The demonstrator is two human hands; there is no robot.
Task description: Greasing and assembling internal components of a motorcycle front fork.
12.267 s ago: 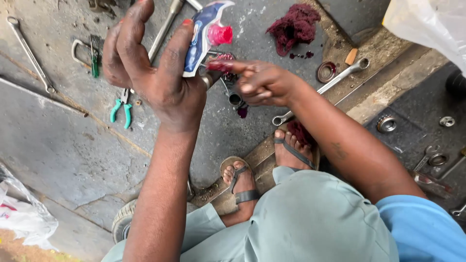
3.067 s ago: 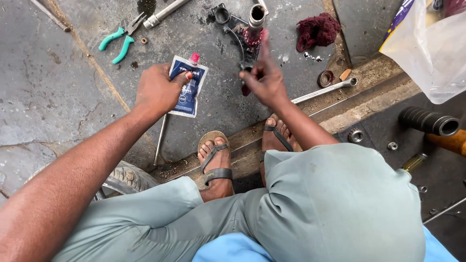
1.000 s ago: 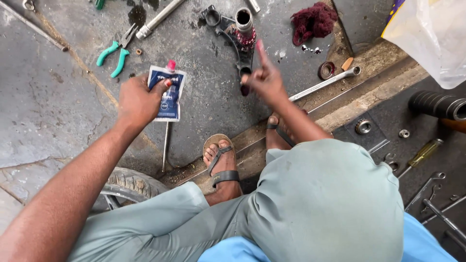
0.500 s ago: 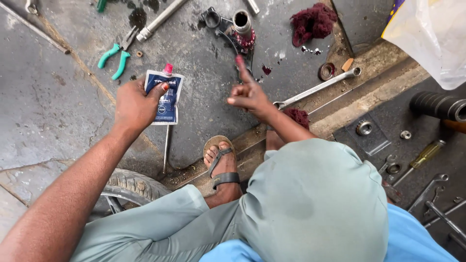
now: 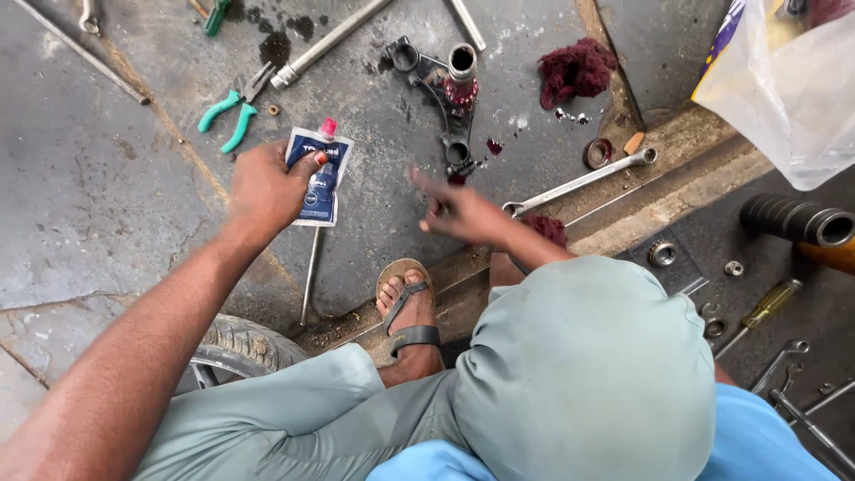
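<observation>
Step in hand, as judged from the layout: greasing the black steering yoke [image 5: 443,93] that lies on the concrete floor [image 5: 107,196].

**Left hand.** Your left hand [image 5: 265,183] rests on the blue grease pouch [image 5: 319,167], fingers curled over its left edge and thumb laid on its face. The grip is partly closed on the pouch, which lies flat on the floor. You hold it down; you do not lift it.

**Right hand.** Your right hand [image 5: 461,209] hovers just below the lower ring of the yoke, fingers spread and blurred. It holds nothing. Red grease appears to coat the fingertips, though the blur makes this uncertain.

**Work piece.** The yoke lies between the two hands, above them in the view. Red grease sits around its steel stem tube [image 5: 461,67]. Red spots mark the floor beside its lower ring.

**Next move, as a judgement.** Further greasing calls for squeezing the pouch with the left hand and carrying grease to the lower ring with the right fingers.

**Packages.**
- The grease pouch is a flat blue rectangle with pale print and a red cap at its top, just right of the green-handled pliers [image 5: 230,111].
- A clear plastic bag [image 5: 784,85] sits at upper right, with a yellow and purple packet showing inside.
- A dark red rag [image 5: 577,69] lies right of the yoke, above the combination spanner [image 5: 579,183].
</observation>
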